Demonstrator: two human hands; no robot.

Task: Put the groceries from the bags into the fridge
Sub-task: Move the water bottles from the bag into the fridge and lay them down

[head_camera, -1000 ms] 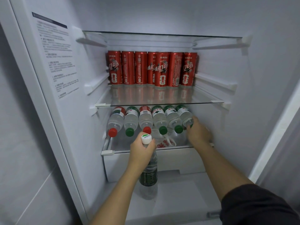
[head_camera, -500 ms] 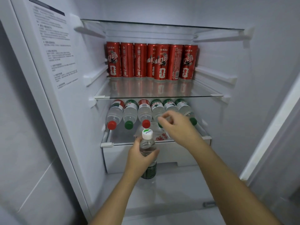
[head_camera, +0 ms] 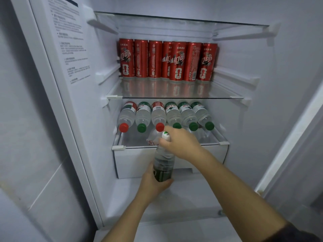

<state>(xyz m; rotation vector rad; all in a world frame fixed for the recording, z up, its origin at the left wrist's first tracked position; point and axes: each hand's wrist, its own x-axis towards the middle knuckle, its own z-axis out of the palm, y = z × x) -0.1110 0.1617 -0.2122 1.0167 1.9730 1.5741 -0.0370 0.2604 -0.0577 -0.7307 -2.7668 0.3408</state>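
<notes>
Holds the water bottle (head_camera: 163,160) cap-up before the fridge drawer (head_camera: 138,159), below the lying bottles (head_camera: 188,114); grips its base with the left hand (head_camera: 151,184), clasps its neck with the right hand (head_camera: 183,145).

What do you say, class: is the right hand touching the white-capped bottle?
Touching. Head view shows the right hand gripping the white-capped bottle just below its cap.

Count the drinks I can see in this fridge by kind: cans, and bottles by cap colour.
Red cans: 7
Red-capped bottles: 2
Green-capped bottles: 4
White-capped bottle: 1
Total: 14
</notes>
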